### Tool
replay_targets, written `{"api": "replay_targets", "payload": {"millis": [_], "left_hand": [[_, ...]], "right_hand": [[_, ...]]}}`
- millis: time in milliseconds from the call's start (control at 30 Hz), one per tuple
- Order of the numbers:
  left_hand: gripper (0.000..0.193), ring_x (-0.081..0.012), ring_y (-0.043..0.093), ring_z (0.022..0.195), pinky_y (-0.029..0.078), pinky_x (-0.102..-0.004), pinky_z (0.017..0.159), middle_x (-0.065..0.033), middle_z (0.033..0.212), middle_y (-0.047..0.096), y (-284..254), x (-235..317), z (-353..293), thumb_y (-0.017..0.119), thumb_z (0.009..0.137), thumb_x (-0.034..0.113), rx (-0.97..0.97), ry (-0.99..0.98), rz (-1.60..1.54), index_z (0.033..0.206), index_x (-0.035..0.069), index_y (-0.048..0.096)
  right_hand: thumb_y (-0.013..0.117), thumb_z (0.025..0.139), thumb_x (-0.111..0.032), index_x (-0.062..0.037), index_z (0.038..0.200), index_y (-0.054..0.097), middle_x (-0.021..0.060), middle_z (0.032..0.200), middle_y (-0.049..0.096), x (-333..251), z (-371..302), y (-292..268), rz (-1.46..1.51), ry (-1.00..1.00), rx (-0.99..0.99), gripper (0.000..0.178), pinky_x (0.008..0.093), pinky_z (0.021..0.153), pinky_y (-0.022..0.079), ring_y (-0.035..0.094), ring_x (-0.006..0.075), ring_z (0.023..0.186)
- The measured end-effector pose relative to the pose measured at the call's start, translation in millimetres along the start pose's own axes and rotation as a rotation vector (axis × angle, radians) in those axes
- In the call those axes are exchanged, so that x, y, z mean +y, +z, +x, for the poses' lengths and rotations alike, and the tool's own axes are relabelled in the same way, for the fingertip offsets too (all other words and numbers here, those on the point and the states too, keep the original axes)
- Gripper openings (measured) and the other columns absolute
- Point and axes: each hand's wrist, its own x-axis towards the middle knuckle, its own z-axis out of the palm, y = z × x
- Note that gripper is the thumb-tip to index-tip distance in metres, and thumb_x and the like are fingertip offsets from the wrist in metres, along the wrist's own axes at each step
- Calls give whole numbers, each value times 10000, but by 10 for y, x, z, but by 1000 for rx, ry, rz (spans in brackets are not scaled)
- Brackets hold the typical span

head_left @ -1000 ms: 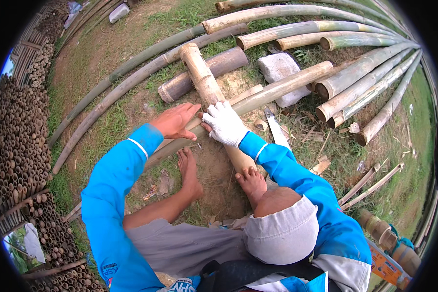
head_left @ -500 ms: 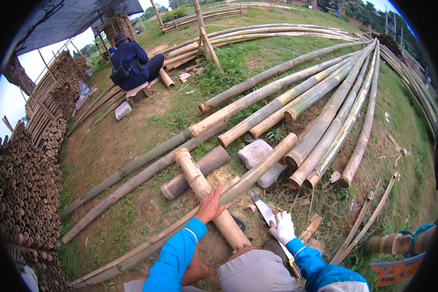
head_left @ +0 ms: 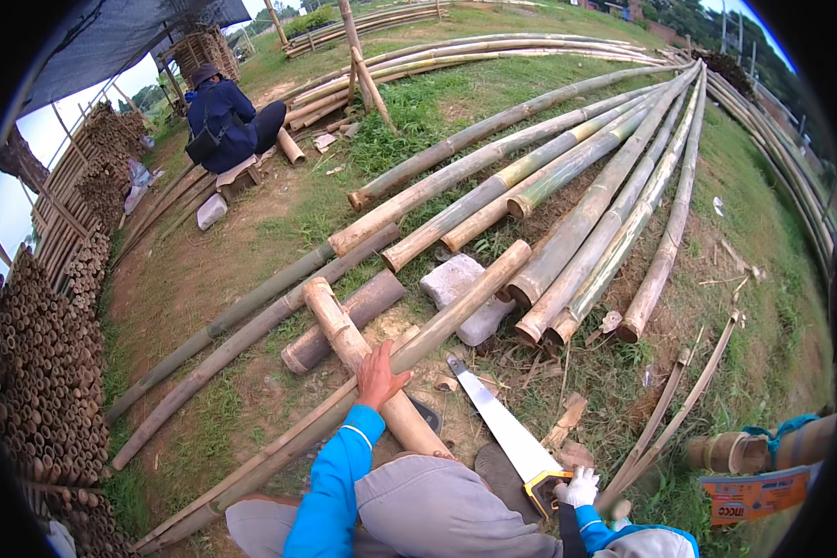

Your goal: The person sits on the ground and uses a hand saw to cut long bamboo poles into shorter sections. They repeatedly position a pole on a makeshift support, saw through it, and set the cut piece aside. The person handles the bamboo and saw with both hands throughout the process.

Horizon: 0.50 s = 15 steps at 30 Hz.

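Fingers [head_left: 577,487] on yellow-handled, silver-bladed saw [head_left: 505,423]

R hand [head_left: 577,490] is covered w/ a glove [head_left: 582,484] of matt, soft-looking cloth. Just beside it, the saw handle [head_left: 546,487] is made of what looks like hard plastic; the saw blade [head_left: 504,420], farther out, is formed of smooth, bright metal. Under L hand [head_left: 378,377], a bamboo pole [head_left: 465,300] is seen smooth w/ slight sheen; the bamboo log [head_left: 411,420] crossed beneath is scuffed & duller. Past L hand, a stone [head_left: 451,279] is surfaced rough & matt. B/w hands, trousers [head_left: 446,511] are cut from matt cloth; below L hand, a sleeve [head_left: 330,488] is sewn of smoother cloth.
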Motion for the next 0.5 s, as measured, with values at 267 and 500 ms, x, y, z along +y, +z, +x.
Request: {"api": "replay_targets", "payload": {"millis": [267, 500], "left_hand": [[903, -428, 616, 1231, 487, -547, 1062, -190, 1361, 645, 61, 25, 23, 944, 752, 350, 13, -32, 24, 1506, 101, 515], [894, -442, 607, 1259, 482, -559, 1061, -197, 1331, 648, 114, 5, -6, 939, 749, 366, 35, -54, 41, 1494, 109, 517]], "right_hand": [[783, 735, -341, -99, 1197, 708, 213, 1326, 596, 262, -541, -78, -270, -546, -122, 527, 630, 1102, 398, 516, 525, 1302], [865, 699, -344, -103, 1165, 682, 179, 1198, 618, 149, -310, -283, -311, -881, -166, 555, 535, 1046, 468, 558, 437, 1231]]}}
